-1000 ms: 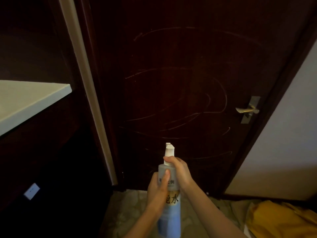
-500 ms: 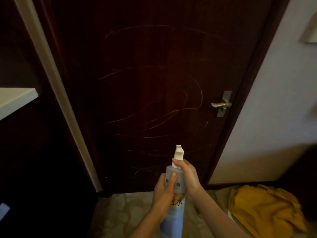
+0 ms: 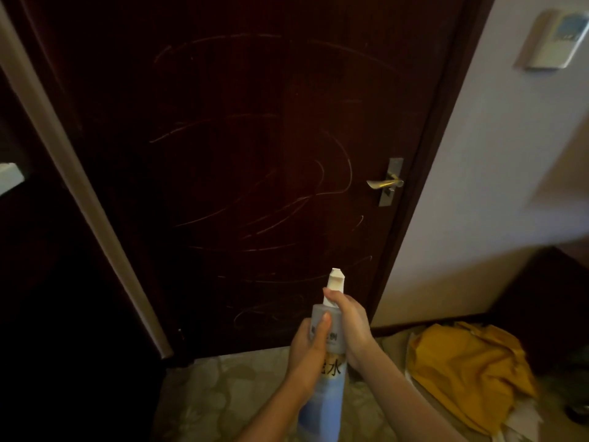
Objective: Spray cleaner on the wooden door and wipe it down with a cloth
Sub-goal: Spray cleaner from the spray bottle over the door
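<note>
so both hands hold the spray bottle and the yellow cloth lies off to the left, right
No, the head view shows the yellow cloth off to the right. The left hand and right hand do hold the spray bottle.

Dim, warm light; soft blur, edges bowed

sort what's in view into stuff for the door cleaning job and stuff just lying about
For the job: spray bottle, gripped by left hand and right hand; wooden door; yellow cloth.
Just there: door handle; wall control panel; white ledge.
</note>
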